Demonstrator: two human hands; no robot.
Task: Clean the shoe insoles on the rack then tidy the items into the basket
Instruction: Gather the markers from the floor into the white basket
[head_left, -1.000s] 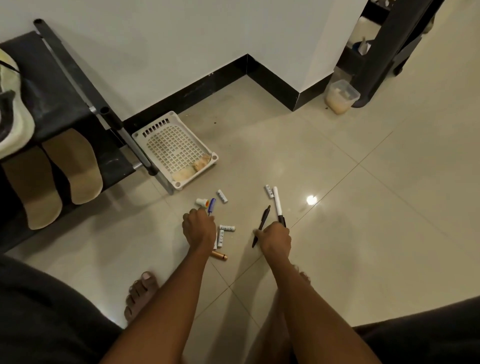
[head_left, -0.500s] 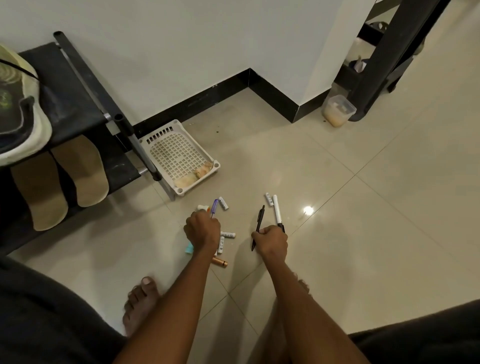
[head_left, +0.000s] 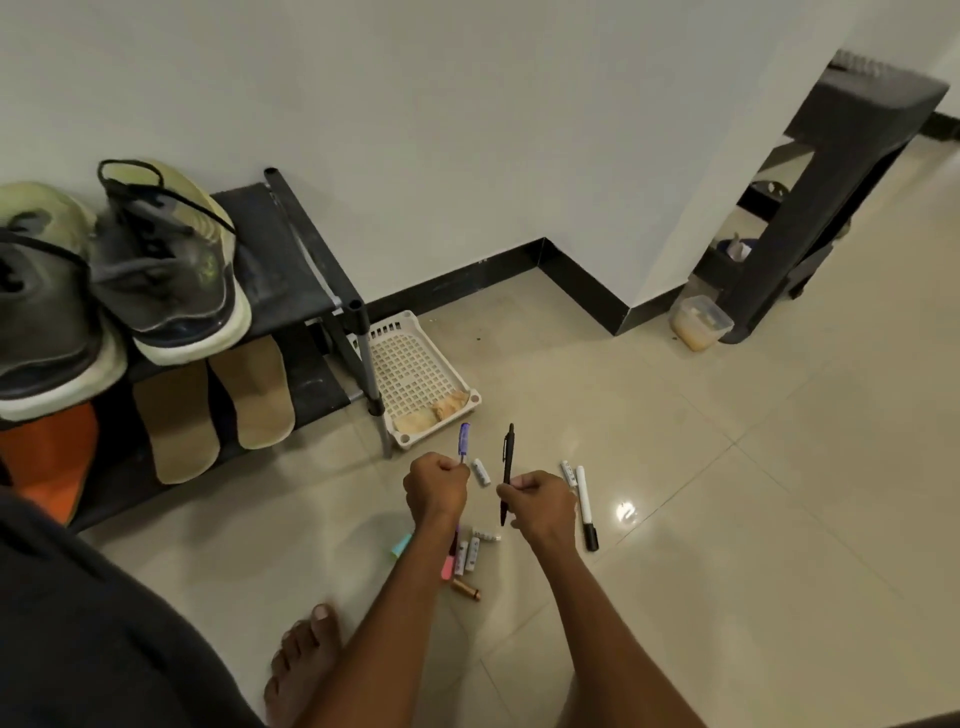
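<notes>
My left hand (head_left: 436, 488) grips a purple pen (head_left: 464, 441) that sticks up from the fist. My right hand (head_left: 540, 503) holds a black pen (head_left: 507, 467) upright. Both hands hover above the floor, just in front of the white plastic basket (head_left: 410, 374), which has yellowish cloths (head_left: 431, 410) at its near end. Several small white batteries (head_left: 480, 472), a pink marker (head_left: 448, 566), a copper battery (head_left: 466, 590) and a black-and-white marker (head_left: 586, 506) lie on the tiles. Two tan insoles (head_left: 218, 410) rest on the lower shelf of the black shoe rack (head_left: 291, 280).
Two grey-and-cream sneakers (head_left: 156, 260) sit on the rack's top shelf, with an orange item (head_left: 47, 457) below. My bare foot (head_left: 306, 660) is on the tiles. A lidded plastic tub (head_left: 698, 322) and black furniture (head_left: 831, 197) stand at the far right.
Both hands have lifted off the floor, the left with the purple pen and the right with the black pen; the white marker now lies on the tiles. The view has tilted up.
</notes>
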